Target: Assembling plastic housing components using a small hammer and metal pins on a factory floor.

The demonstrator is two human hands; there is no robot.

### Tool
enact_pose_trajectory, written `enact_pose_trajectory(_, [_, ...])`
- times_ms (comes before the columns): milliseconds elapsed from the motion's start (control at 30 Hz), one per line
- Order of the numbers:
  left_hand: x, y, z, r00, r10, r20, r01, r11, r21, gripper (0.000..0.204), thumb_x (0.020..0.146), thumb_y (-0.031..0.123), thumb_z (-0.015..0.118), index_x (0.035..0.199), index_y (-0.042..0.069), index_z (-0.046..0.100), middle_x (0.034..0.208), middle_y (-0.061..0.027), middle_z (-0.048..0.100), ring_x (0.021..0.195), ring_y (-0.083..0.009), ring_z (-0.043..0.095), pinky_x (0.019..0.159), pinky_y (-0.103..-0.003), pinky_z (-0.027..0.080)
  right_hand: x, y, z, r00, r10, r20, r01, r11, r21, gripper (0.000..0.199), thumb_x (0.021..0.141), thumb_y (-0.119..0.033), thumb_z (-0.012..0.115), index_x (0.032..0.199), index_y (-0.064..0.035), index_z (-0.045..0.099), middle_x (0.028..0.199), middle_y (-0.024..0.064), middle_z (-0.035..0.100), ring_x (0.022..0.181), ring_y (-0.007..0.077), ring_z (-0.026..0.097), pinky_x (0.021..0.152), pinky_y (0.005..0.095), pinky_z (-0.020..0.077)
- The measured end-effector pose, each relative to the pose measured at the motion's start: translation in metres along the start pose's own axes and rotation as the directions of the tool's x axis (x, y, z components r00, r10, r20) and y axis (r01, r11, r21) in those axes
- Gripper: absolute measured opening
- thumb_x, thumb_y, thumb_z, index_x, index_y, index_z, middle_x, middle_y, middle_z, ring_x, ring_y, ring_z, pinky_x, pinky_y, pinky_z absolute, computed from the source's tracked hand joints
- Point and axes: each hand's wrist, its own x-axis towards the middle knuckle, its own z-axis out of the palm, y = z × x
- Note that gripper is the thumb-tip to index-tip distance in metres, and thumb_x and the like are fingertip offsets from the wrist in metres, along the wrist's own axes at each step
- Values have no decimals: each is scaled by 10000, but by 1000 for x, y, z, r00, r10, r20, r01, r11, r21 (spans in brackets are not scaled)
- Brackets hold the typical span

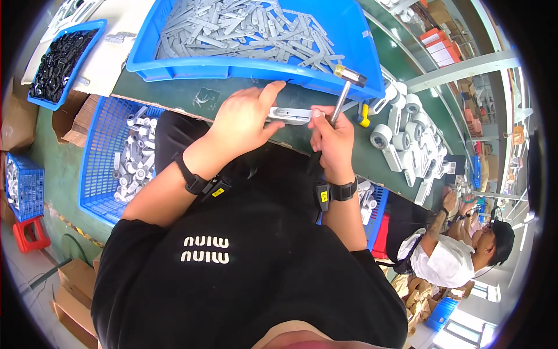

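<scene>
My left hand pinches one end of a flat grey metal part that lies on the green bench edge. My right hand touches the part's other end with a fingertip and grips the handle of a small hammer, whose metal head with a yellow tip points up toward the blue bin. Both wrists wear black bands.
A big blue bin of grey flat metal strips stands just beyond my hands. A blue crate of grey roller parts sits at my lower left, more white rollers lie on the bench to the right. Another person works at lower right.
</scene>
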Motion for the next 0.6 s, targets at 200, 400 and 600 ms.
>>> enact_pose_trajectory(200, [-3,-10,9,998,32,-46,-34,999,-37,556,850,204,891,1321,68,629,932,-128,717,894,-380,712,831,-492,561,2,7,8,999,32,-2,-32,991,-131,164,1034,-144,786,1131,-13,767,790,22,713,500,33,496,447,233,371])
enact_pose_trajectory(400, [-5,-14,16,974,171,-152,-172,985,7,255,857,220,901,1004,56,772,1004,-89,789,953,-353,746,850,-477,586,8,6,-2,996,89,21,-82,967,-240,143,1013,-157,804,1075,-28,812,740,-35,669,524,20,494,458,233,359])
enact_pose_trajectory(600, [-1,-17,20,945,227,-236,-230,973,15,213,849,211,900,917,51,778,1023,-81,812,897,-326,759,814,-455,594,11,8,0,1000,19,16,-12,932,-362,157,998,-173,820,1065,-31,828,699,-83,599,580,15,478,514,247,349])
